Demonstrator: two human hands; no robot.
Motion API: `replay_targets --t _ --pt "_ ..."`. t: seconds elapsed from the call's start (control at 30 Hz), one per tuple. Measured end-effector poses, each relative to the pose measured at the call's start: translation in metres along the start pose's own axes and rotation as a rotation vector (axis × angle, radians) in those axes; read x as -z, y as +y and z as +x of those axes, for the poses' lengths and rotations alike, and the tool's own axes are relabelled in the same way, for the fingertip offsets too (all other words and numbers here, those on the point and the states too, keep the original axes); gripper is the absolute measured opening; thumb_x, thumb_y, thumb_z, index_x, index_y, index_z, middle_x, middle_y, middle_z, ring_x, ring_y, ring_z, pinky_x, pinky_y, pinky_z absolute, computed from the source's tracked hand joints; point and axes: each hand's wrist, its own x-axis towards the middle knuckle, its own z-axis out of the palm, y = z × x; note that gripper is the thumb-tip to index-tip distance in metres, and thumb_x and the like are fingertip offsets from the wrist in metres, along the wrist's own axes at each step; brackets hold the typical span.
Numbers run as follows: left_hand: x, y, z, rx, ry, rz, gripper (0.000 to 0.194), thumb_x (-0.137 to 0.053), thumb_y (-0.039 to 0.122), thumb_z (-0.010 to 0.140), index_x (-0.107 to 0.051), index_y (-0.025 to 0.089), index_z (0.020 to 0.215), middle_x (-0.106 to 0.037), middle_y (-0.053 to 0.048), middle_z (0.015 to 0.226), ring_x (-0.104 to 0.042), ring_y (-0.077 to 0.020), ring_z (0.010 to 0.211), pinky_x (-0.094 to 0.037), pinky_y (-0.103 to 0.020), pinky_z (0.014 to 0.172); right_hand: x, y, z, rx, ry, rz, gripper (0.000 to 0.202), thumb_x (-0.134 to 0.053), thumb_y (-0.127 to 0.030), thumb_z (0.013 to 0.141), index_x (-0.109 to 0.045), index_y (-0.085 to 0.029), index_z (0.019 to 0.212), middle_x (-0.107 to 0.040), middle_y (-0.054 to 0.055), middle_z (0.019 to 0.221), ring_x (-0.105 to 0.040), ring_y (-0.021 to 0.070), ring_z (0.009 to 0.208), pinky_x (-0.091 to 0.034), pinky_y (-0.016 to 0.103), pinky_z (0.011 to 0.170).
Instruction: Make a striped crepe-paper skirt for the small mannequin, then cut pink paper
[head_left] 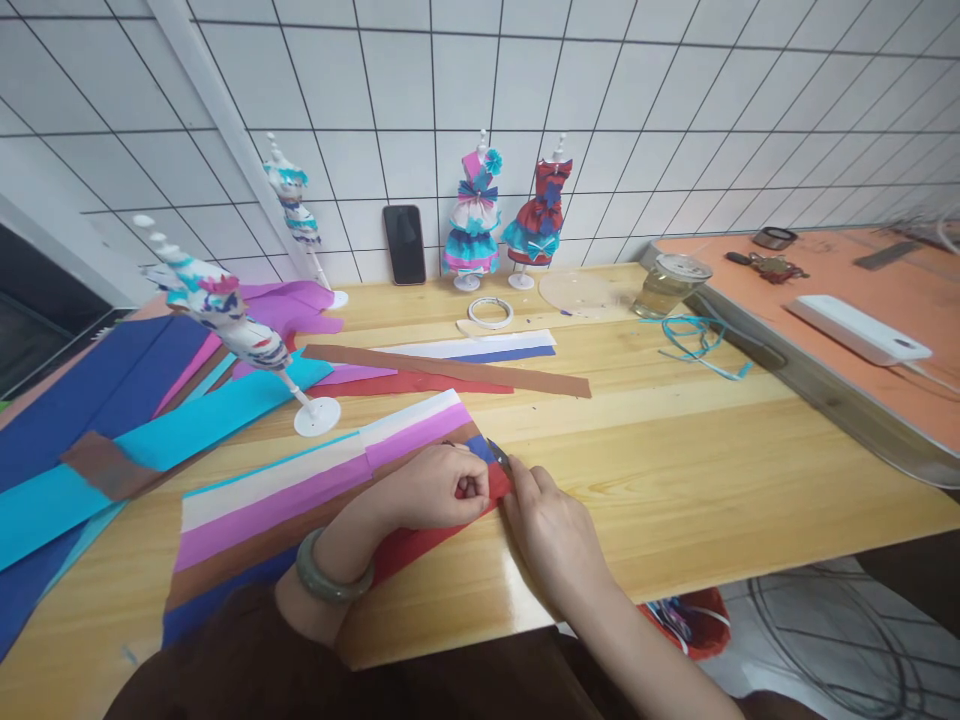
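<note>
A striped sheet of crepe paper in white, purple, brown, blue and red bands lies slantwise near the table's front. My left hand, a green bangle at its wrist, rests on the sheet's right part. Its fingers are curled in at the red band, and their tips are partly hidden. My right hand is closed around small scissors at the sheet's right edge. The dark pointed blades show beyond the fingers; the handles are hidden in the hand. Blade and red band lie close together, and I cannot tell whether they touch.
Loose paper strips lie beyond the sheet. A leaning dress form stands left, with more dressed forms along the tiled wall. A phone, tape roll, lidded cup and blue cord are at the back.
</note>
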Motion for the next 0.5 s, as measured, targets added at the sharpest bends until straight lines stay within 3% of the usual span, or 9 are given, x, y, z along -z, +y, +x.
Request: replay_targets --t 0.13,0.33,0.5 --pt "0.0008 -0.003 -0.0013 0.026 -0.009 -0.076 0.01 -0.05 0.014 0.072 -0.055 0.017 0.065 -0.059 0.002 0.066 -0.052 -0.0098 0.066 -0.038 -0.021 0.062 -0.0002 0.0003 0.0026 0.004 0.014 0.002 0.038 -0.042 -0.018 0.089 -0.047 -0.012 0.126 -0.061 0.007 0.087 -0.063 0.0169 0.059 -0.041 0.026 0.047" --pt "0.0038 -0.0065 -0.0035 0.058 -0.019 -0.149 0.007 -0.051 0.016 0.072 -0.056 0.016 0.068 -0.056 0.001 0.069 -0.051 -0.0097 0.064 -0.039 -0.021 0.059 -0.002 0.0019 -0.0053 -0.028 0.072 0.028 0.034 -0.039 -0.032 0.093 -0.052 -0.015 0.12 -0.063 0.007 0.086 -0.063 0.0167 0.057 -0.041 0.026 0.047" --pt "0.0067 -0.0077 -0.0033 0.075 -0.032 -0.208 0.006 -0.05 0.014 0.071 -0.056 0.016 0.07 -0.056 0.001 0.071 -0.05 -0.0107 0.066 -0.039 -0.022 0.061 0.0003 -0.0001 -0.0035 -0.03 0.04 0.038 0.036 -0.037 -0.032 0.094 -0.051 -0.015 0.122 -0.063 0.008 0.089 -0.064 0.0171 0.059 -0.042 0.026 0.048"
